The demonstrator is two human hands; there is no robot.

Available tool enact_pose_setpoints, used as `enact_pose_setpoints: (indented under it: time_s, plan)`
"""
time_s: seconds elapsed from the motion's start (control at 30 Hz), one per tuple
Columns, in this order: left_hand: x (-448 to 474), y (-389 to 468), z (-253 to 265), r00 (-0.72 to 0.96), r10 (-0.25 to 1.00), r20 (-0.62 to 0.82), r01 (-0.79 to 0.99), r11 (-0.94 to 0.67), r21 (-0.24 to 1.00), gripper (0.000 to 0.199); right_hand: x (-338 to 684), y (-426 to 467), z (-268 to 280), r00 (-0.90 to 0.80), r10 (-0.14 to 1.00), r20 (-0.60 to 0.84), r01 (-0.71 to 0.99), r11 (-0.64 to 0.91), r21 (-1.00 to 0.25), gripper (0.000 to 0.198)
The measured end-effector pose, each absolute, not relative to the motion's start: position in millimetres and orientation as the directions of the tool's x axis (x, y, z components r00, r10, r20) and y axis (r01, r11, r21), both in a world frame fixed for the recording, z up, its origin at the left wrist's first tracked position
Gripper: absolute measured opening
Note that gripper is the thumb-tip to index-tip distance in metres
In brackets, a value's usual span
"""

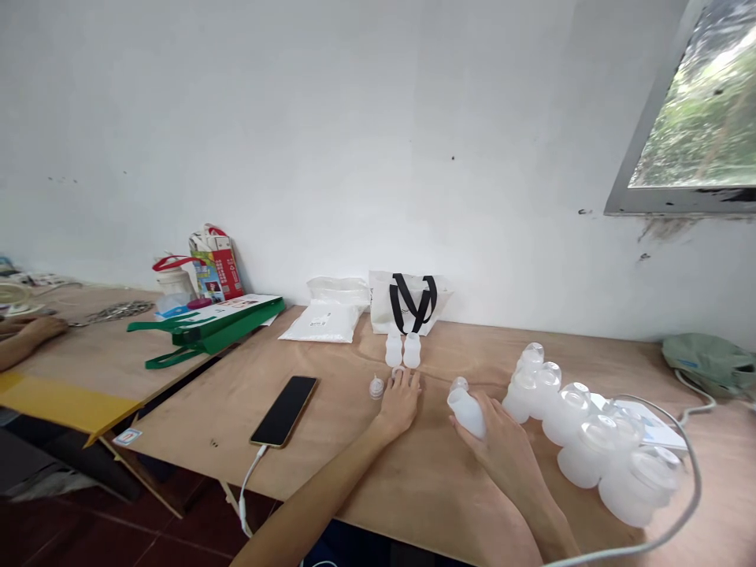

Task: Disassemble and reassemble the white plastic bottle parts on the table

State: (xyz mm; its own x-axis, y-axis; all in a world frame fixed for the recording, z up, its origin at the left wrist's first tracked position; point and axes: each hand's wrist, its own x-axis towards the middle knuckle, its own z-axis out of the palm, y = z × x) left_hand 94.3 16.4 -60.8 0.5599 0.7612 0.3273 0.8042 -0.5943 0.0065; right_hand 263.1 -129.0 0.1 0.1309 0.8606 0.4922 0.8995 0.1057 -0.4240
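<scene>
My right hand (496, 433) is wrapped around a frosted white plastic bottle (468, 411), tilted with its wide open mouth facing up and left. Just behind that mouth is a clear cap (459, 383). My left hand (402, 403) lies low over the table, fingers stretched forward and somewhat apart, with the tips at a small clear part (398, 369). Left of these fingers stands a clear pointed-top cap (376, 387). Two white bottles, a left one (394, 350) and a right one (412, 350), stand side by side beyond my left hand.
Several capped frosted bottles (582, 441) cluster at the right, near a grey cable (697, 488) and green cap (709, 362). A phone (284, 411) lies left. A white packet (327, 319) and black-handled bag (381, 303) sit by the wall. Another person's hand (44, 329) is far left.
</scene>
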Motion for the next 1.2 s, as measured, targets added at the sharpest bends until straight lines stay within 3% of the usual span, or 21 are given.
enact_pose_setpoints:
  time_s: [0.17,0.27,0.37,0.47,0.63,0.8,1.03,1.2]
  plan:
    - [95.8,15.4,-50.1,0.569,0.731,0.377,0.795,-0.607,-0.022,0.048,264.7,-130.0,0.3,0.125,0.873,0.471,0.887,0.114,-0.447,0.019]
    - [88.0,2.3,-38.7,0.574,0.67,0.47,0.766,-0.643,-0.019,0.041,266.3,-130.8,1.5,0.143,0.872,0.467,0.881,0.102,-0.461,0.02]
    - [70.9,-5.6,-28.9,0.454,0.649,0.61,0.775,-0.626,0.089,0.029,266.3,-130.5,3.1,0.156,0.873,0.461,0.872,0.097,-0.479,0.021]
    - [48.8,-1.6,-27.1,0.285,0.703,0.652,0.791,-0.556,0.254,0.031,265.1,-130.1,4.6,0.173,0.879,0.443,0.859,0.085,-0.505,0.024]
    - [18.8,12.2,-38.5,0.216,0.86,0.463,0.81,-0.423,0.407,0.048,263.6,-131.3,4.5,0.172,0.89,0.422,0.841,0.09,-0.534,0.027]
    - [10.3,19.2,-46.2,0.291,0.913,0.286,0.827,-0.391,0.405,0.028,260.8,-136.3,4.4,0.107,0.905,0.411,0.789,0.174,-0.589,0.035]
    - [11.6,19.1,-44.7,0.309,0.914,0.263,0.82,-0.397,0.413,0.028,254.0,-135.7,8.9,0.248,0.883,0.399,0.627,0.168,-0.761,0.047]
    - [13.5,16.8,-41.7,0.322,0.901,0.291,0.811,-0.421,0.406,0.03,259.5,-111.3,28.2,0.293,0.829,0.476,0.642,0.199,-0.741,0.048]
